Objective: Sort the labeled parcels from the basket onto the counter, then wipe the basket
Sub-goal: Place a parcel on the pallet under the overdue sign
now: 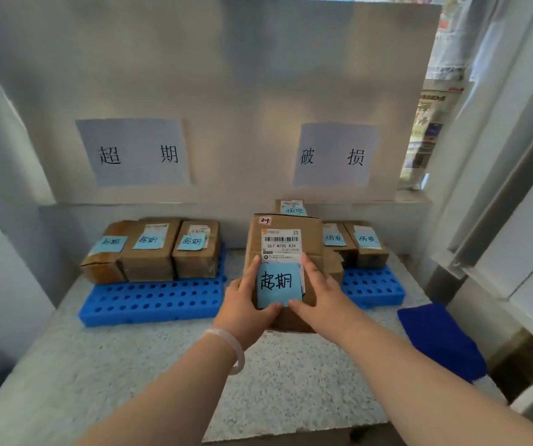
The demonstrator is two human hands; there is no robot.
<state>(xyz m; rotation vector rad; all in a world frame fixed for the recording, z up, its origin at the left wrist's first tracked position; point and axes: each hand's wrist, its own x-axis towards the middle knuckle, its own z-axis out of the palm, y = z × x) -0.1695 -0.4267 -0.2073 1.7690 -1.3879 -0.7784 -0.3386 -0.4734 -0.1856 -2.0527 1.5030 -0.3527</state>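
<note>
A brown cardboard parcel (286,239) with a shipping label and a blue note reading 超期 is held above the speckled counter (149,378), between the two blue pallets. My left hand (246,304) grips its left side and lower edge. My right hand (320,294) grips its right side, thumb at the note's bottom. Three parcels with blue 超期 notes (149,252) sit in a row on the left blue pallet (152,304). Three parcels with blue notes (368,246) sit on the right blue pallet (373,286). The basket is out of view.
Paper signs 超期 (133,152) and 破损 (334,154) hang on the white back board above each pallet. A dark blue cloth (439,339) lies on the counter's right edge. A window frame and wall stand close at the right.
</note>
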